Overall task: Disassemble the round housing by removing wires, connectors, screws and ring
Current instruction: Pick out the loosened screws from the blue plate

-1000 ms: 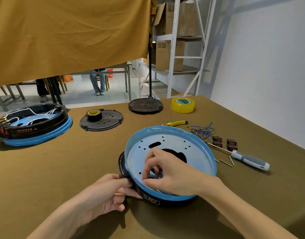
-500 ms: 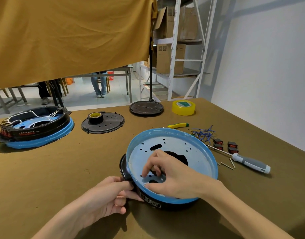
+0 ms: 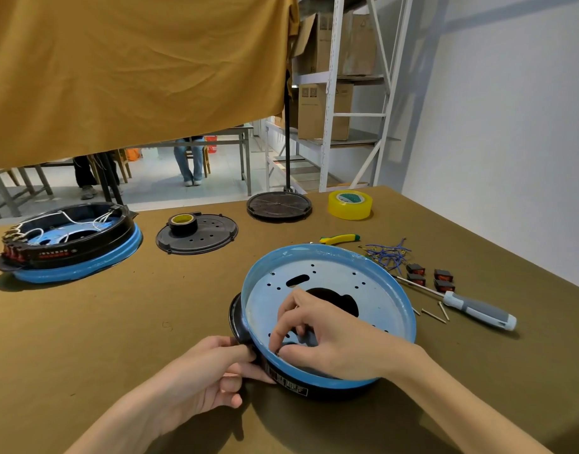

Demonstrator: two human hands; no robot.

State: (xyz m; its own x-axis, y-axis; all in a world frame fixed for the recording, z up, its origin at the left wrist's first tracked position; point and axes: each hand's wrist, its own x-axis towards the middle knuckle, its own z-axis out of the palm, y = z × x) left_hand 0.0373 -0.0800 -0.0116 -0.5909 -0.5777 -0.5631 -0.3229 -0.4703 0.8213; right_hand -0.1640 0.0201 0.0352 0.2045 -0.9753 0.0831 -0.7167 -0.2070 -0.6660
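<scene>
A round housing (image 3: 373, 280) with a blue rim, pale perforated plate and black ring beneath sits tilted toward me at the table's centre. My left hand (image 3: 213, 378) grips the black ring at its near left edge. My right hand (image 3: 327, 335) reaches inside, its fingers curled into the holes at the near side of the plate; what the fingertips touch is hidden. Removed blue wires (image 3: 388, 253), black-and-red connectors (image 3: 429, 276) and loose screws (image 3: 435, 314) lie to the right.
A second housing (image 3: 69, 244) with white wires stands far left. A black cover (image 3: 196, 237) with a tape roll, a black disc (image 3: 279, 206), yellow tape (image 3: 349, 204), yellow-handled pliers (image 3: 339, 238) and a grey screwdriver (image 3: 471, 308) lie around. Shelving stands behind.
My right fingers have shifted slightly lower toward the near rim inside the plate. My left hand keeps its hold; the view has moved a little closer.
</scene>
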